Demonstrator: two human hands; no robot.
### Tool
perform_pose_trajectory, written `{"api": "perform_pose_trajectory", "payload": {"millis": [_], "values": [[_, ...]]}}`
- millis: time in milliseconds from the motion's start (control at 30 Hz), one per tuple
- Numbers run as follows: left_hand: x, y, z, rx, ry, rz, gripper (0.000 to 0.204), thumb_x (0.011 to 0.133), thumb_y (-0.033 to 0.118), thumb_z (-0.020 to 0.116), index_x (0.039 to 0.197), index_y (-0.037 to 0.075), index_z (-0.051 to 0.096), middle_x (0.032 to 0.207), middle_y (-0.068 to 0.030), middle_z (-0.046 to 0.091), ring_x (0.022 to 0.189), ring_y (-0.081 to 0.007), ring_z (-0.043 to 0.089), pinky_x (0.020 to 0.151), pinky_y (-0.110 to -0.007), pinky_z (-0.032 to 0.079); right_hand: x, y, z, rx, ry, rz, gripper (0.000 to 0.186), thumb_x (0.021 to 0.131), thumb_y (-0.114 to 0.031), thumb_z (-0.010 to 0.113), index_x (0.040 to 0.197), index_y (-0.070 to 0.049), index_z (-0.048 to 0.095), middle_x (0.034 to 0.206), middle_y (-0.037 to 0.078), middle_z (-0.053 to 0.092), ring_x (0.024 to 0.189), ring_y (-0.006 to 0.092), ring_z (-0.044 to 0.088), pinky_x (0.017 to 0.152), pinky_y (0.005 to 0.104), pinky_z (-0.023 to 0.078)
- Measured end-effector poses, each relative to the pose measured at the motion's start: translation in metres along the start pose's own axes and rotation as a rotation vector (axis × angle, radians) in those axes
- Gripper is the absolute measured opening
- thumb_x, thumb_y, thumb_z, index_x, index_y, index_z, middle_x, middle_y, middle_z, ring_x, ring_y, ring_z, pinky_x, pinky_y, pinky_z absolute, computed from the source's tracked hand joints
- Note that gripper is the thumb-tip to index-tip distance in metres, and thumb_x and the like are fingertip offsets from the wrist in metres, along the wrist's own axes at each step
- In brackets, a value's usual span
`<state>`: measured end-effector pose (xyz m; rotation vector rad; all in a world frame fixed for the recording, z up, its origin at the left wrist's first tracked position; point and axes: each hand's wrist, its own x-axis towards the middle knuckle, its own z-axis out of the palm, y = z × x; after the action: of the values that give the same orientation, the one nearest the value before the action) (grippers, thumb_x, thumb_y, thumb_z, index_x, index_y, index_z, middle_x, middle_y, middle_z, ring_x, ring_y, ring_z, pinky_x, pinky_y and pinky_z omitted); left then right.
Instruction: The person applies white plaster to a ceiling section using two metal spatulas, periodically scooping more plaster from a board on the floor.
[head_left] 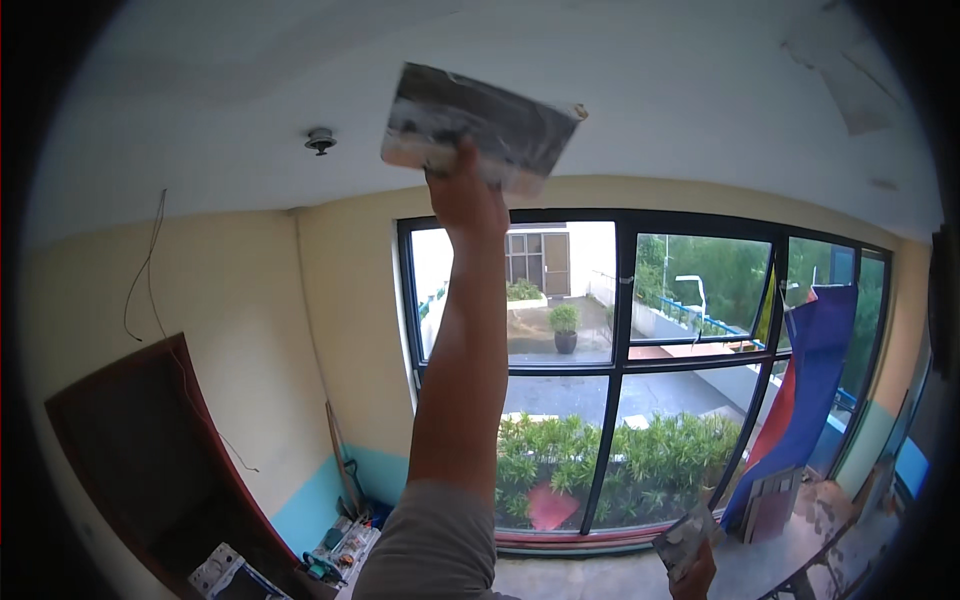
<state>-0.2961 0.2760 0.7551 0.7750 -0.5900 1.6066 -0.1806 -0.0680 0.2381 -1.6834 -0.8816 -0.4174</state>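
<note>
My left arm (462, 340) reaches straight up toward the ceiling (640, 110). At its end my left hand (468, 198) is closed around a wide rectangular metal trowel (500, 115). The trowel is tilted, its dark flat face smeared with pale material; whether its edge touches the ceiling I cannot tell. Low on the right, my right hand (694, 578) grips a smaller flat metal putty knife (683, 540), with greyish smears on its blade. The putty knife's handle is hidden in the fingers.
A round ceiling fitting (320, 139) sits left of the trowel. Loose wires (152, 262) hang by the doorway (140, 440). Large black-framed windows (622, 300) stand ahead, with a blue and red cloth (818, 350) at right. Tools (335, 552) lie in the left corner.
</note>
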Motion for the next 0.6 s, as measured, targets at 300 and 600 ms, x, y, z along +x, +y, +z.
{"api": "perform_pose_trajectory", "payload": {"millis": [300,600], "values": [[0.062,0.018,0.1,-0.504,-0.272,0.085,0.053,0.094,0.025,0.061,0.136,0.004,0.037,0.128,-0.0114,0.051,0.116,-0.0272,0.053,0.096,-0.045,0.046,-0.001,-0.026,-0.025,1.312,0.505,0.877,0.056,0.088,-0.02,0.065,0.136,0.0,0.044,0.123,0.017,0.06,0.108,0.0281,0.06,0.092,0.0354,0.049],[0.074,0.01,0.115,-0.397,-0.222,-0.095,0.059,0.097,0.035,0.054,0.14,0.002,0.03,0.133,-0.0133,0.047,0.12,-0.0306,0.05,0.098,-0.049,0.046,-0.025,0.028,-0.032,0.991,0.469,0.983,0.055,0.09,-0.022,0.063,0.136,0.0,0.044,0.124,0.017,0.059,0.108,0.0302,0.059,0.092,0.0386,0.049]]}}
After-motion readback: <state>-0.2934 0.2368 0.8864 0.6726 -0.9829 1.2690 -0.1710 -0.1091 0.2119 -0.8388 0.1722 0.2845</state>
